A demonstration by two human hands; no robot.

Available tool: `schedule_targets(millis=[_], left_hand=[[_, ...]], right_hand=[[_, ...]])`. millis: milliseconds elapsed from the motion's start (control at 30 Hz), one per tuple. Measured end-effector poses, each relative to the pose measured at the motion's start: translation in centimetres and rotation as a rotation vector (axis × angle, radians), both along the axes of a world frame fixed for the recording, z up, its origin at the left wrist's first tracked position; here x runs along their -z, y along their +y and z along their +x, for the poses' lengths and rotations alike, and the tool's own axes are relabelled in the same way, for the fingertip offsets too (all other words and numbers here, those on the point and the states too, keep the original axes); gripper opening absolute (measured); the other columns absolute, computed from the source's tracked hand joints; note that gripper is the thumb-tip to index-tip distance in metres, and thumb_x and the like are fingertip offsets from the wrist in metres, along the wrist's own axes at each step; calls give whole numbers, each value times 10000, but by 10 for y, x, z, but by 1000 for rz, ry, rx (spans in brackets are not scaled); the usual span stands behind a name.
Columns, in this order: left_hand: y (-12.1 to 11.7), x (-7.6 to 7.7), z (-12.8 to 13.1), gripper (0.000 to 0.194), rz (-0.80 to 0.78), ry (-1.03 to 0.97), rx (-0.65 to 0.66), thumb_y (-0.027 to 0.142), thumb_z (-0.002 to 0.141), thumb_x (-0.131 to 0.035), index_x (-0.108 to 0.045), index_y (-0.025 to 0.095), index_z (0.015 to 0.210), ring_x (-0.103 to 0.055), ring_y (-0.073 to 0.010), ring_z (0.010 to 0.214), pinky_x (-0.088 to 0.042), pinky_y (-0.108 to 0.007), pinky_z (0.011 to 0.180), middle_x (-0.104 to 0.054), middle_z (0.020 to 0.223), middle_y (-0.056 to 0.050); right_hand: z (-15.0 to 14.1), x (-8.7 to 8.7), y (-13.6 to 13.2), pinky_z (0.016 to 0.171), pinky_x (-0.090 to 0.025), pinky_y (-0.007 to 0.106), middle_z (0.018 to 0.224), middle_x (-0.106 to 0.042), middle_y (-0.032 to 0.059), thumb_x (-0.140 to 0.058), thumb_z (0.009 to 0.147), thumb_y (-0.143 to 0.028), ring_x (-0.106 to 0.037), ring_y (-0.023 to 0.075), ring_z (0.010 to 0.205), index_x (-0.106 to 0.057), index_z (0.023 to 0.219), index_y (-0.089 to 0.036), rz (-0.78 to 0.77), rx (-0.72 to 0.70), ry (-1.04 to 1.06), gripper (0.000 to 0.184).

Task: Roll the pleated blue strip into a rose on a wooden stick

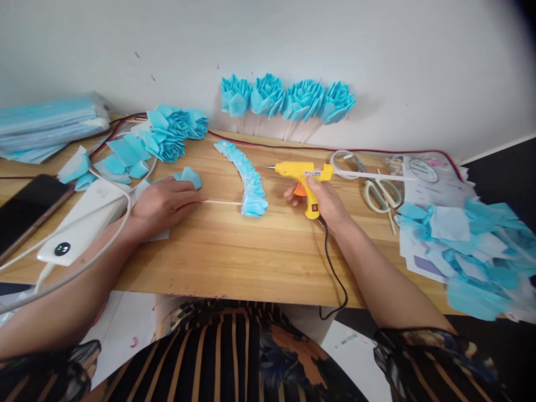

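My right hand is wrapped round the handle of a yellow hot glue gun, whose nozzle points left and whose glue stick juts out at the back. A thin wooden stick runs from the fingers of my left hand, which are closed on its end. At the stick's other end is the lower part of a pleated light-blue strip, which curves up and away across the table. The glue gun's tip is apart from the strip. Behind my left hand lies a small blue piece.
Blue flowers on sticks lean against the wall. More blue flowers and folded pieces lie at the left, near a white power bank and a phone. Scissors and a heap of blue scraps are at the right.
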State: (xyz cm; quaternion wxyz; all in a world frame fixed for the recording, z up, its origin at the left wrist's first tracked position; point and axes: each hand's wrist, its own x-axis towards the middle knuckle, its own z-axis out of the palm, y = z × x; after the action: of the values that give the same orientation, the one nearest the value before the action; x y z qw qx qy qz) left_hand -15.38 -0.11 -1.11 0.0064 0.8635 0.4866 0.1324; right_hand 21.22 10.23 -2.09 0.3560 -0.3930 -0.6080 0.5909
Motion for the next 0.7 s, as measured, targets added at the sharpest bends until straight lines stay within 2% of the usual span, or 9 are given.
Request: schedule_targets(millis=[200, 467, 700], left_hand=[[0, 1, -3, 412, 9, -8, 62, 333, 1110, -377, -762, 203, 1041, -679, -207, 843, -440, -317, 789, -750, 937, -67], [-1, 5, -7, 387, -38, -67, 70, 333, 1103, -388, -756, 226, 1053, -677, -194, 862, -429, -296, 811, -743, 927, -53], [-1, -4, -8, 427, -69, -10, 46, 342, 1108, -377, -769, 215, 999, -682, -198, 875, -434, -308, 823, -759, 903, -60]], right_hand=[[0, 1, 1, 613, -586, 260, 827, -803, 83, -662, 889, -724, -733, 169, 720, -746, 802, -187, 4, -13, 17, 550], [1, 1, 0, 626, -584, 259, 813, -798, 80, -643, 894, -740, -726, 165, 706, -750, 795, -190, 10, -17, 15, 569], [1, -1, -1, 628, -582, 280, 801, -791, 77, -681, 862, -734, -708, 180, 693, -744, 812, -194, 5, -48, 30, 546]])
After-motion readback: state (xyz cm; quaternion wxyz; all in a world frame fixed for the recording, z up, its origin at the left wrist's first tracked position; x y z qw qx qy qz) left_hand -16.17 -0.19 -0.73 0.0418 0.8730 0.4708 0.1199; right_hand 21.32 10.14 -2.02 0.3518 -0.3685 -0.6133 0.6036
